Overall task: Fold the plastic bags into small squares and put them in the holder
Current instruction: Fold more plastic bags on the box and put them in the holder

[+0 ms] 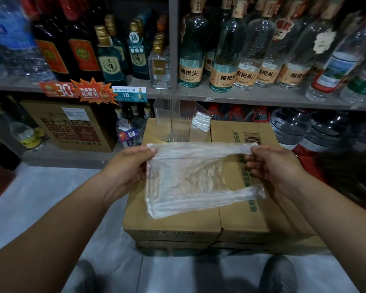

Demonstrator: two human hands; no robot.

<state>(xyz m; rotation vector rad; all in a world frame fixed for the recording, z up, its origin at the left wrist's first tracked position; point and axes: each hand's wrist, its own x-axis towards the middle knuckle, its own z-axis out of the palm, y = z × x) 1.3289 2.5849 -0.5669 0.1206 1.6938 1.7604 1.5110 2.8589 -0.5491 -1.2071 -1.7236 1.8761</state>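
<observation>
A clear, crinkled plastic bag [190, 180] hangs stretched between my hands above the cardboard boxes [173, 225]. My left hand [129, 163] pinches its upper left corner. My right hand [273, 163] pinches its upper right corner. The bag's top edge is folded over into a narrow band. A clear ribbed plastic holder [171, 121] stands at the far edge of the boxes. Beside the holder lies a small white folded bag [201, 121], touching its right side.
Grey shelves [241, 98] behind the boxes carry many glass bottles and price tags. A brown carton [72, 125] sits on the lower shelf at left, large water jugs [292, 125] at right. My shoes [279, 273] stand on the pale floor in front.
</observation>
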